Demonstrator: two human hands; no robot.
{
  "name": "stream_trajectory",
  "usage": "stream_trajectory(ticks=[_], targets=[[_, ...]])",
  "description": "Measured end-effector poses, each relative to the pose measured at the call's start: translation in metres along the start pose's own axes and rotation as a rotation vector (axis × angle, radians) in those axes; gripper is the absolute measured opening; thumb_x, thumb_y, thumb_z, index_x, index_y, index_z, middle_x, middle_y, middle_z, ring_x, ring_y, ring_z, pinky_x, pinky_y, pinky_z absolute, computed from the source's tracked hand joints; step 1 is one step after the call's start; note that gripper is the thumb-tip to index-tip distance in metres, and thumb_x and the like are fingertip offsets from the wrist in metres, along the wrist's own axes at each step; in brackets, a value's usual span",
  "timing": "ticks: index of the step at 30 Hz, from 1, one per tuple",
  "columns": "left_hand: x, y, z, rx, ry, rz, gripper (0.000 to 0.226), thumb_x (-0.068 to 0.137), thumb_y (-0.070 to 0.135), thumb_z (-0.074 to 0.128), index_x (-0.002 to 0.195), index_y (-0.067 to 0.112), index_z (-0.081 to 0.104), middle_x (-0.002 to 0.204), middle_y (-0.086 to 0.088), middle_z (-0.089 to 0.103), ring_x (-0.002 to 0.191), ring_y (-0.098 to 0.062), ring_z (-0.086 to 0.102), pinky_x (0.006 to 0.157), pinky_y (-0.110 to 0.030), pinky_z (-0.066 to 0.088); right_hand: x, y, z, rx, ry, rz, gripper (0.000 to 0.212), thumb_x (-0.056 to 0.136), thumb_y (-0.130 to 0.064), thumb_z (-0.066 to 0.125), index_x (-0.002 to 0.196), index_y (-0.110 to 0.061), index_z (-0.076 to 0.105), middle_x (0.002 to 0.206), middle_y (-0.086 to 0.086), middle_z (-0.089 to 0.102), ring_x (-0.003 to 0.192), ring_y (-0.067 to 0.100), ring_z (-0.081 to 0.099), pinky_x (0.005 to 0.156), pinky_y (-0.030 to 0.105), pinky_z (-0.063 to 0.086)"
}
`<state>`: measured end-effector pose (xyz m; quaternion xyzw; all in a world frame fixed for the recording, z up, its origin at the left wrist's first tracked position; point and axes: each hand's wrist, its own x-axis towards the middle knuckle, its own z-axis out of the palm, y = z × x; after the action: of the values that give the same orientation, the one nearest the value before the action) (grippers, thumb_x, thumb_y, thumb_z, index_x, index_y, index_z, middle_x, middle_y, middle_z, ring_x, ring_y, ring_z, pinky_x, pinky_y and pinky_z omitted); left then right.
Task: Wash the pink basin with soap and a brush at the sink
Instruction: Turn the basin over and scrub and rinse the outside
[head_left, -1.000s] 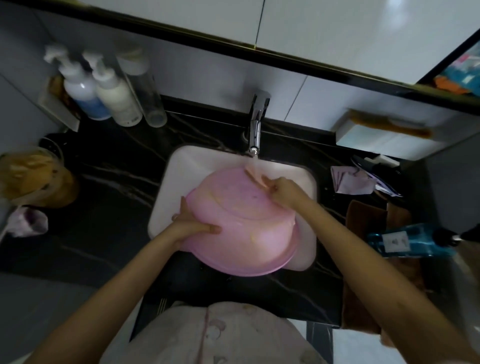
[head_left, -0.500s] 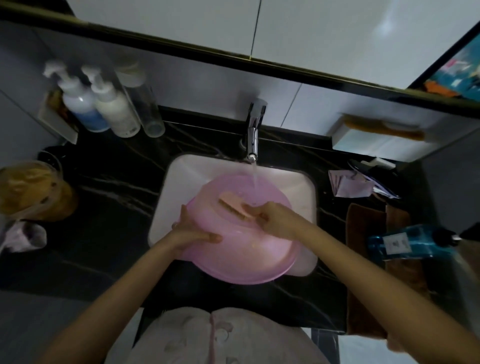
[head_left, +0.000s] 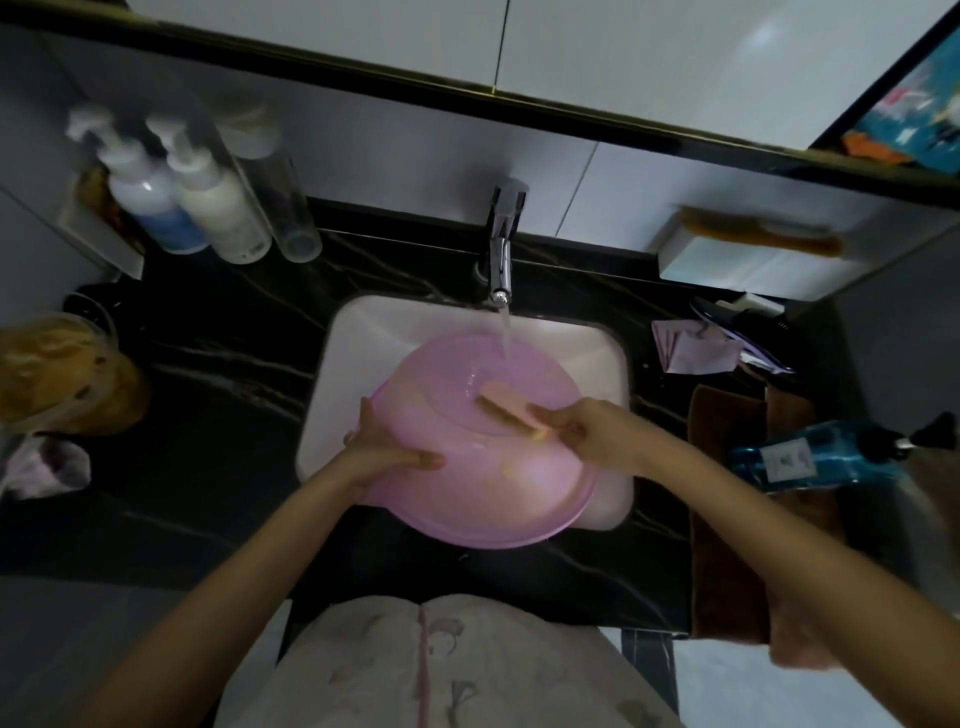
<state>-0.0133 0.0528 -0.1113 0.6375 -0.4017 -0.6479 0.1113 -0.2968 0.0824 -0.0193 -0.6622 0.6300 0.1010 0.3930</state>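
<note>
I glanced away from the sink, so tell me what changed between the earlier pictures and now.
The right hand drew the brush from the far edge of the pink basin, under the tap, back across it toward the person. The left hand still grips the basin's left rim, the basin stays over the sink, and the water still runs.

We see a basin (head_left: 467, 499) of smooth pink plastic, half see-through and glossy with water. The brush (head_left: 511, 410) looks like matt pinkish plastic. The sink (head_left: 363, 332) is glossy white, and the tap (head_left: 501, 260) at twelve o'clock is polished metal. The table (head_left: 234, 364) is shiny black veined stone. At three o'clock lies a matt brown cloth towel (head_left: 727, 519).
</note>
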Motion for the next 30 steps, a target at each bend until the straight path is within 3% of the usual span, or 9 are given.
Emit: stream_trajectory(ticks=[4,6,9,11,15,18,23,26,30], targets=[[-0.004,0.002,0.001,-0.007,-0.003,-0.005,0.183,0.000,0.061,0.086,0.145,0.031,-0.021,0.158,-0.007,0.006,0.144,-0.027,0.011,0.113,-0.051,0.025,0.022,0.020,-0.012,-0.092,0.164,0.217,0.047,0.098,-0.020,0.037,0.143,-0.031,0.039,0.106,0.014,0.061,0.095,0.028,0.062,0.083,0.032,0.048],[-0.003,0.002,0.001,-0.009,-0.013,0.000,0.182,0.003,0.060,0.088,0.145,0.030,-0.022,0.157,-0.004,0.008,0.143,-0.027,0.013,0.113,-0.051,0.026,0.039,-0.008,-0.007,-0.017,0.196,0.145,0.041,0.100,-0.025,0.035,0.139,-0.027,0.046,0.114,0.017,0.062,0.103,0.033,0.059,0.082,0.030,0.041],[0.001,0.000,-0.001,-0.035,-0.017,0.008,0.179,0.008,0.056,0.092,0.145,0.030,-0.021,0.156,-0.001,0.015,0.142,-0.026,0.017,0.111,-0.052,0.029,0.024,-0.041,0.006,0.014,0.099,-0.044,0.037,0.102,-0.024,0.035,0.134,-0.025,0.051,0.099,0.012,0.065,0.086,0.026,0.061,0.076,0.029,0.043],[0.000,0.000,-0.002,-0.034,-0.026,0.020,0.177,0.011,0.054,0.093,0.145,0.032,-0.020,0.154,-0.001,0.018,0.140,-0.026,0.020,0.108,-0.053,0.033,-0.003,-0.029,0.005,-0.016,0.012,-0.071,0.039,0.100,-0.018,0.039,0.137,-0.028,0.048,0.101,0.007,0.065,0.082,0.020,0.060,0.075,0.026,0.045],[-0.005,0.002,0.000,-0.024,-0.007,0.008,0.179,0.007,0.058,0.090,0.145,0.031,-0.020,0.155,-0.002,0.014,0.141,-0.027,0.018,0.109,-0.053,0.031,-0.013,0.017,-0.015,-0.004,0.100,0.159,0.038,0.101,-0.031,0.037,0.138,-0.028,0.047,0.118,0.007,0.063,0.097,0.021,0.062,0.086,0.030,0.050],[-0.004,0.002,0.000,-0.031,-0.028,-0.011,0.178,0.009,0.056,0.091,0.144,0.032,-0.022,0.157,-0.003,0.008,0.143,-0.026,0.013,0.111,-0.053,0.029,0.019,0.008,-0.014,-0.048,0.176,0.207,0.043,0.099,-0.021,0.037,0.141,-0.027,0.044,0.120,0.014,0.061,0.102,0.030,0.060,0.085,0.033,0.046],[-0.014,0.008,0.002,-0.018,-0.009,0.003,0.178,0.009,0.054,0.090,0.145,0.029,-0.023,0.158,-0.007,-0.001,0.144,-0.027,0.005,0.113,-0.052,0.024,-0.014,-0.038,0.011,-0.024,0.023,-0.041,0.047,0.099,-0.014,0.037,0.144,-0.029,0.036,0.084,0.006,0.060,0.071,0.017,0.056,0.067,0.024,0.044],[-0.024,0.016,0.004,0.073,0.041,0.033,0.168,0.013,0.053,0.080,0.146,0.031,-0.020,0.156,-0.010,-0.011,0.144,-0.026,-0.006,0.116,-0.049,0.014,-0.044,-0.004,-0.002,-0.009,0.021,0.075,0.046,0.100,-0.021,0.038,0.145,-0.032,0.033,0.108,0.008,0.063,0.087,0.018,0.061,0.079,0.028,0.048],[-0.024,0.018,0.005,0.123,0.039,0.070,0.165,0.014,0.056,0.077,0.147,0.030,-0.016,0.157,-0.008,-0.011,0.144,-0.023,-0.011,0.117,-0.050,0.009,-0.001,0.015,-0.014,-0.081,0.165,0.259,0.045,0.100,-0.021,0.034,0.144,-0.029,0.036,0.109,0.011,0.061,0.092,0.025,0.062,0.079,0.032,0.048]])
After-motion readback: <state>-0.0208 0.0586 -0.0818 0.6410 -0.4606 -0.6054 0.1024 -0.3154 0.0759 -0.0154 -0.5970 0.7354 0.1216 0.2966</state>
